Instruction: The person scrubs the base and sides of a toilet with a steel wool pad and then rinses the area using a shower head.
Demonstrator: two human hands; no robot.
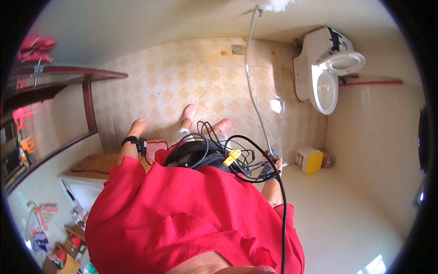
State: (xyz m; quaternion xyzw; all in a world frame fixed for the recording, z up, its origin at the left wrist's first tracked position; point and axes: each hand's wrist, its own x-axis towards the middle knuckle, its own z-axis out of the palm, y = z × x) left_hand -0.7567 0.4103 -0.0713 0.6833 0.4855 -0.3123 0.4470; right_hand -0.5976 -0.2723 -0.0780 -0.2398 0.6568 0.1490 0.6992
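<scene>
My right hand (278, 165) is closed around a shower head (272, 154), partly hidden by black cables. A long grey shower hose (250, 82) runs from it to the far wall. Thin clear streaks like water spread from the head over the tiled floor (205, 82), which has a bright wet-looking glare. My left hand (137, 126), with a black band on its wrist, hangs out to the left, loosely open and apparently holding nothing. Looped black cables (219, 141) with a yellow tag (232, 157) hang at my waist, between both hands.
A white toilet (326, 86) with its lid raised stands at the far right. A white and yellow bin (312, 160) sits against the right wall. A floor drain (237, 49) lies at the far wall. On the left is a dark red door frame (90, 107).
</scene>
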